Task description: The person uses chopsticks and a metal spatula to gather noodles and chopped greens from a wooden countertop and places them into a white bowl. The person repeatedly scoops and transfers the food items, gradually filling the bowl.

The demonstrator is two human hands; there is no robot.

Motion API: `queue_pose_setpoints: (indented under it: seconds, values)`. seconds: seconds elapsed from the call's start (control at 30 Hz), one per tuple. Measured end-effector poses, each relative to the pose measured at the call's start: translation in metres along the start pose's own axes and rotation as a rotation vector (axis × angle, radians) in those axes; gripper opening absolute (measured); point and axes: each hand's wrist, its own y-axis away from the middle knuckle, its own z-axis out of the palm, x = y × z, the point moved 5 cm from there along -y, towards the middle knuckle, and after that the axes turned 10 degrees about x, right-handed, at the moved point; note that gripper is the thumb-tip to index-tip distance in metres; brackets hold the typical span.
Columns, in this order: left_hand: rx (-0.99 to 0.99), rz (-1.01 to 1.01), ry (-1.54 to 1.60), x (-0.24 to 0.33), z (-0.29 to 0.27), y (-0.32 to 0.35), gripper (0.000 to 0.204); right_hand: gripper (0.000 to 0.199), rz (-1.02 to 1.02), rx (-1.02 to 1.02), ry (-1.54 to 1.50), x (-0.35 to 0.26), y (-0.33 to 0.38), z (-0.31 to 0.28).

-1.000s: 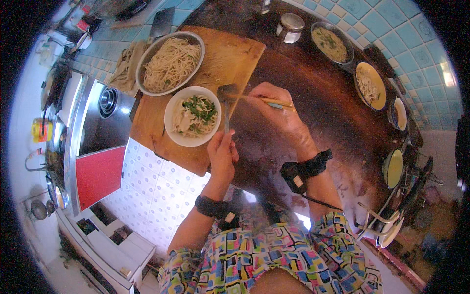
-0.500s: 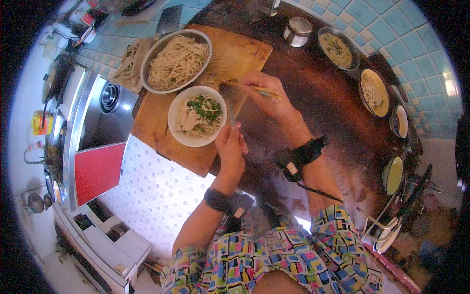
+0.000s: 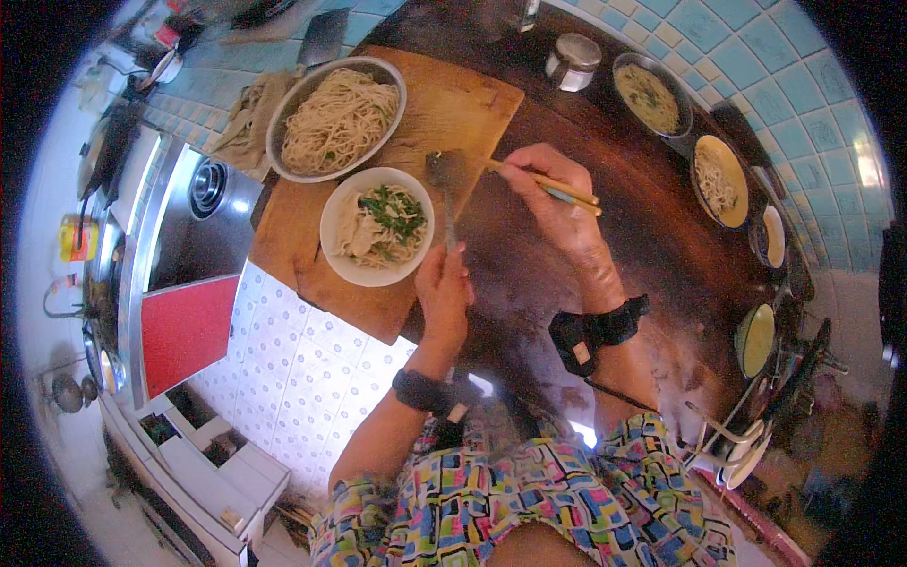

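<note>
My left hand (image 3: 444, 288) is closed around the handle of a metal spoon (image 3: 444, 175), whose dark head lies over the wooden board. Right beside that hand sits a white bowl (image 3: 333, 255) of noodles topped with chopped greens (image 3: 395, 214). My right hand (image 3: 559, 194) grips a pair of chopsticks (image 3: 557, 185) above the dark table, their tips pointing left toward the board. Behind the white bowl, a larger metal bowl (image 3: 276, 132) is heaped with plain noodles (image 3: 342, 118).
The wooden board (image 3: 463, 90) carries both bowls at the table's left. A lidded jar (image 3: 573, 62) stands at the back. Along the tiled wall are a bowl with greenish food (image 3: 652, 99), a yellow bowl of pale shreds (image 3: 720, 181) and a pale green bowl (image 3: 756, 340). A cloth (image 3: 248, 128) lies left.
My right hand with the chopsticks has moved right, away from the bowls. The spoon's head now shows clearly over the board. My left hand has barely moved.
</note>
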Motion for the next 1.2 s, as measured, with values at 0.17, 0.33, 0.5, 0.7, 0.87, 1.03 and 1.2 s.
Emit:
queue_pose_setpoints:
  seconds: [0.17, 0.33, 0.5, 0.7, 0.87, 1.03, 1.2]
  values:
    - [-0.174, -0.013, -0.042, -0.003, -0.008, 0.011, 0.015, 0.010, 0.016, 0.245, 0.079, 0.014, 0.008, -0.042]
    - [-0.239, -0.076, -0.144, -0.017, -0.012, 0.024, 0.013, 0.013, 0.146, 0.305, 0.182, 0.043, 0.023, -0.062]
    - [-0.296, -0.108, -0.257, -0.023, -0.013, 0.031, 0.016, 0.014, 0.122, 0.321, 0.175, 0.047, 0.040, -0.077]
    - [-0.446, -0.064, -0.436, -0.017, -0.042, 0.045, 0.017, 0.014, 0.327, 0.217, 0.081, 0.047, 0.084, -0.083]
    - [-0.534, -0.192, -0.480, -0.010, -0.089, 0.067, 0.018, 0.014, 0.532, 0.229, -0.085, 0.048, 0.133, -0.089]
    - [-0.481, -0.253, -0.483, -0.008, -0.137, 0.076, 0.019, 0.015, 0.683, 0.217, -0.155, 0.057, 0.166, -0.082]
    - [-0.403, -0.235, -0.501, -0.007, -0.166, 0.078, 0.020, 0.012, 0.645, 0.258, -0.138, 0.051, 0.174, -0.076]
